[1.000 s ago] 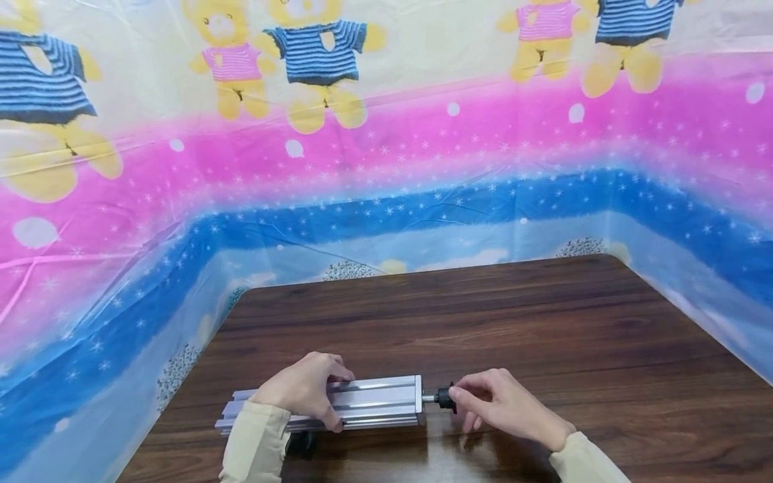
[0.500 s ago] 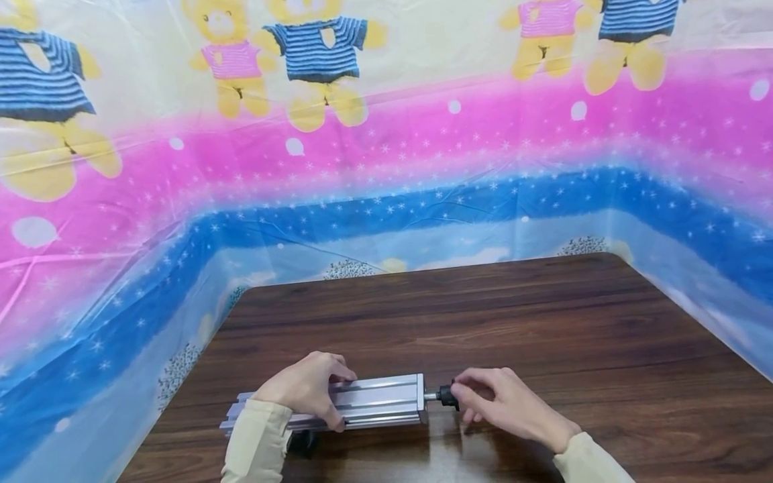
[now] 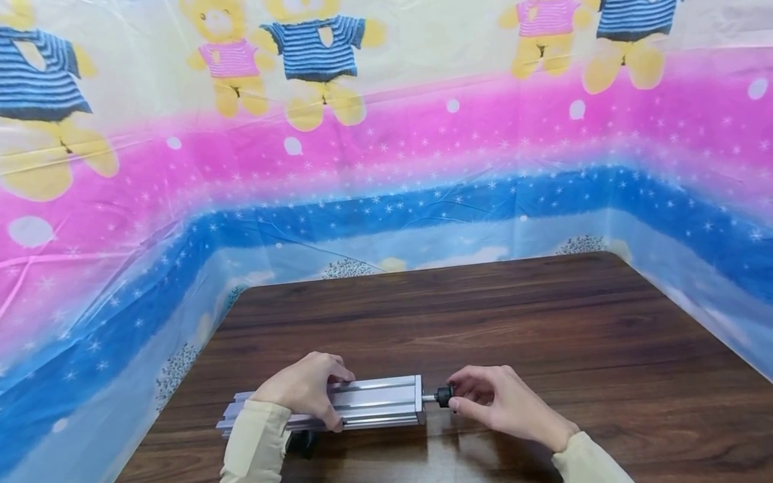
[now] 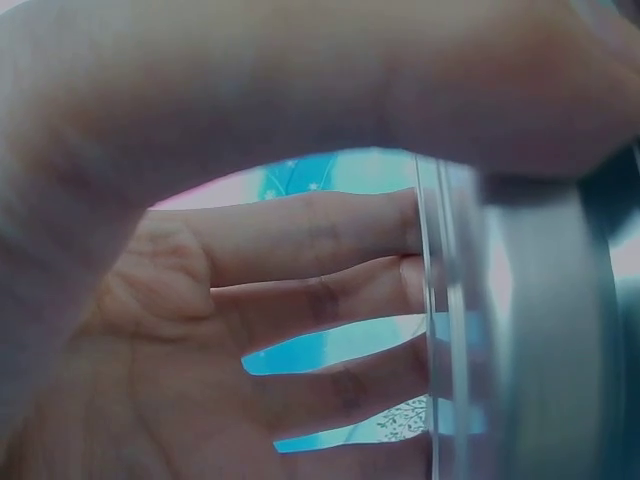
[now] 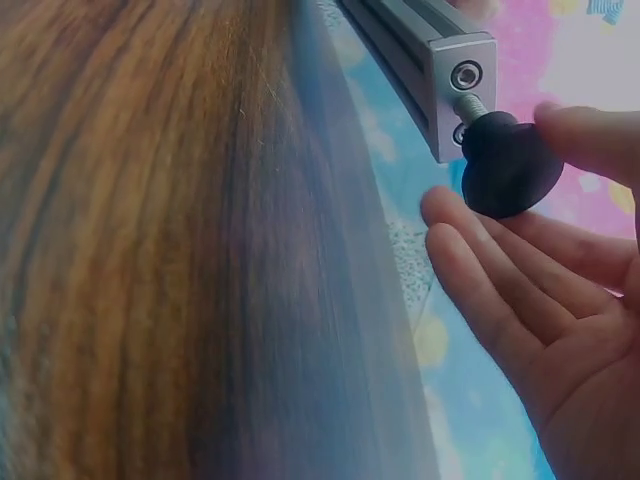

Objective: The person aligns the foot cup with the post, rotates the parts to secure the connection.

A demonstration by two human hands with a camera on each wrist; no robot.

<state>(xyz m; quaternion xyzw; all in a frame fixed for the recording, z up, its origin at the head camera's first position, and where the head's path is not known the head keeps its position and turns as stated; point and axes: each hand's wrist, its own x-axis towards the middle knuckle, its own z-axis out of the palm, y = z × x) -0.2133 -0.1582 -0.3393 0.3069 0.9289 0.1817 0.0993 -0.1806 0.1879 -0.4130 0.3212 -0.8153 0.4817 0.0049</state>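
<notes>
A silver aluminium extrusion profile (image 3: 377,400) lies across the table's near part, held from above by my left hand (image 3: 304,388), thumb along the near side and fingers over the far side. The left wrist view shows several fingers (image 4: 330,235) reaching its edge. From the profile's right end cap (image 5: 462,85) sticks a threaded stud (image 5: 470,107) carrying a black levelling foot (image 5: 512,168). My right hand (image 3: 513,406) has thumb and fingers around this foot, pinching it. In the right wrist view, the other fingers spread below the foot.
The dark wood-grain table (image 3: 459,315) extends beyond the hands. Under the left sleeve (image 3: 256,443) a black part (image 3: 302,443) shows, mostly hidden. A printed curtain (image 3: 386,147) with bears surrounds the table's far and side edges.
My right thumb and fingers have shifted slightly around the black levelling foot, the fingers now further over it. The left hand keeps its hold; the profile has barely moved.
</notes>
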